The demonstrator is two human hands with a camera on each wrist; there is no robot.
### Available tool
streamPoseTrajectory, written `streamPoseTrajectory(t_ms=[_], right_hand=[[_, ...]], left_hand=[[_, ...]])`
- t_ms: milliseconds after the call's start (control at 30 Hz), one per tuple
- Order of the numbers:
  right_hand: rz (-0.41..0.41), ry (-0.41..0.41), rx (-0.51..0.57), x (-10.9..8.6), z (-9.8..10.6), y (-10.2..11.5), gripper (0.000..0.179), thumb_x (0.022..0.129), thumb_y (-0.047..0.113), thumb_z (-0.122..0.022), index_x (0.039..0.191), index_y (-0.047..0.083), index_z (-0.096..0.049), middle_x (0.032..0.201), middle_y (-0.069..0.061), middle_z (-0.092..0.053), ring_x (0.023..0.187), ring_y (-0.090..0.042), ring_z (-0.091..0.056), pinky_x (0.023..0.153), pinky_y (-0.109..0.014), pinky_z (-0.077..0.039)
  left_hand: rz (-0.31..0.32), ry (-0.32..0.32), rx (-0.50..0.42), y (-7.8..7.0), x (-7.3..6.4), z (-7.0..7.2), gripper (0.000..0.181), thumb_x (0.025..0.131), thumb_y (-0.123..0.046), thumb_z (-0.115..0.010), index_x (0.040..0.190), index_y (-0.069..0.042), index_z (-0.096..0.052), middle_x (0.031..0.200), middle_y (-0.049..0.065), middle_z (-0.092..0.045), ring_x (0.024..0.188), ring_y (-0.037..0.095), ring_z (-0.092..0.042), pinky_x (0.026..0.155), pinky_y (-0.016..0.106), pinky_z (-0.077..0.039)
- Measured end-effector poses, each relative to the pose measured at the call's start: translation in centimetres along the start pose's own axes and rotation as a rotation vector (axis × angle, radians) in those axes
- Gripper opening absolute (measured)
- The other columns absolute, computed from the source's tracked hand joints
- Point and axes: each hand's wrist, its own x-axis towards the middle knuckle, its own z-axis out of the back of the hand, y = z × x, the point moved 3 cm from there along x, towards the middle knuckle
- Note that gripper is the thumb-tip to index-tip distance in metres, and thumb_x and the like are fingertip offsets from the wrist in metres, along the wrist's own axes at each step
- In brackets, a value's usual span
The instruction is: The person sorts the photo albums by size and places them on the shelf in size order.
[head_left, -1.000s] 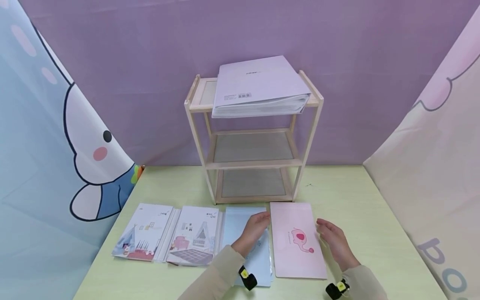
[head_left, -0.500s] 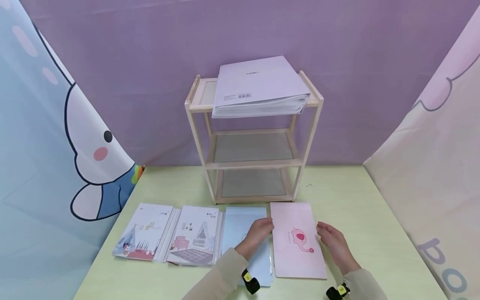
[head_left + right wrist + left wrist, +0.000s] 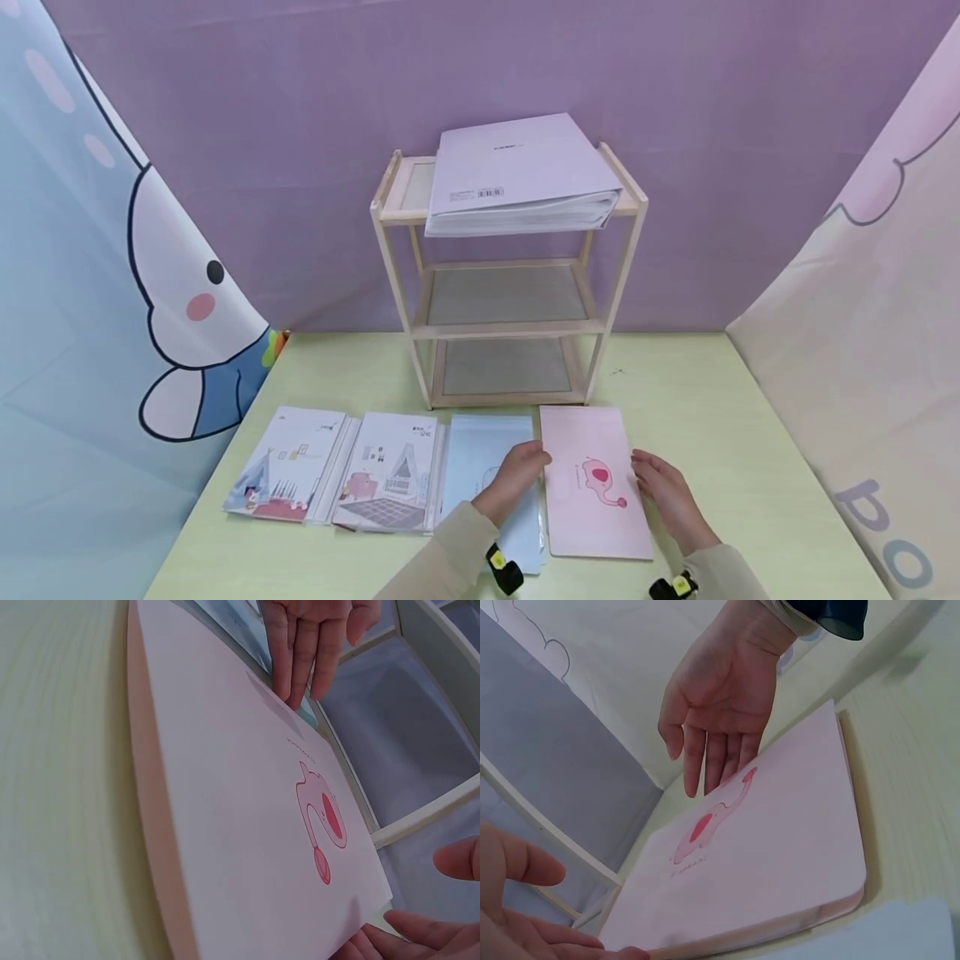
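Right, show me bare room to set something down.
Free: the table between the right hand and the pale curtain; also the rack's middle shelf and bottom shelf. Crowded: the front row, where white books, a blue book and the pink book lie side by side; and the top shelf, mostly under the lilac book.

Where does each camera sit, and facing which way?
Head: worn there, facing forward and down at the shelf and pink book; left hand and right hand show.
Left wrist: worn there, facing rightward across the book; both hands show.
Right wrist: worn there, facing leftward across it; both hands show.
Wrist views share the book's elephant drawing.
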Motion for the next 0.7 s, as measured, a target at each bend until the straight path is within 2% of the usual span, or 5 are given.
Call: streamPoseTrajectory(t_ms=[167,333,433,567,700], right_hand=[[-0.003,0.009,0.000,-0.1,-0.2,0.1,0.048,0.100,0.015,-0.040,0.139,-0.012,-0.030,0.143,-0.031,-0.032,0.126,-0.029,-0.041,0.103,-0.037,-0.038],[0.002,0.019,0.009,-0.3,-0.3,0.2,0.049,0.101,0.014,-0.038,0.140,-0.014,-0.027,0.144,-0.033,-0.029,0.132,-0.040,-0.032,0.107,-0.048,-0.031],[-0.004,0.013,0.004,-0.3,-0.4,0.1,0.049,0.101,0.014,-0.038,0.139,-0.014,-0.027,0.144,-0.033,-0.029,0.132,-0.040,-0.032,0.107,-0.048,-0.032],[-0.008,0.000,0.002,-0.4,-0.4,0.0,0.049,0.101,0.014,-0.038,0.140,-0.013,-0.028,0.143,-0.033,-0.031,0.130,-0.038,-0.034,0.105,-0.045,-0.035],[-0.006,0.000,0.011,-0.8,-0.5,0.1,0.050,0.100,0.013,-0.037,0.140,-0.015,-0.025,0.142,-0.034,-0.030,0.131,-0.041,-0.033,0.106,-0.048,-0.033]], left_hand=[[-0.026,0.087,-0.046,-0.2,-0.3,-0.5,0.042,0.084,-0.008,-0.047,0.124,-0.002,-0.058,0.113,0.012,-0.065,0.109,0.027,-0.055,0.102,0.054,-0.033],[-0.016,0.076,-0.020,-0.5,-0.7,-1.0,0.047,0.082,-0.005,-0.045,0.128,-0.002,-0.055,0.120,0.013,-0.062,0.112,0.029,-0.054,0.103,0.055,-0.032],[0.027,0.038,0.013,-0.5,-0.9,-1.3,0.051,0.083,-0.009,-0.048,0.132,0.004,-0.048,0.132,0.021,-0.052,0.124,0.038,-0.044,0.106,0.056,-0.027],[0.070,-0.007,0.044,-0.4,-1.2,-1.7,0.063,0.083,-0.012,-0.051,0.138,0.014,-0.033,0.144,0.031,-0.031,0.135,0.047,-0.023,0.110,0.056,-0.019],[0.072,-0.024,0.056,-0.5,-1.6,-1.7,0.064,0.083,-0.013,-0.050,0.138,0.014,-0.031,0.145,0.031,-0.029,0.135,0.048,-0.020,0.110,0.057,-0.017]])
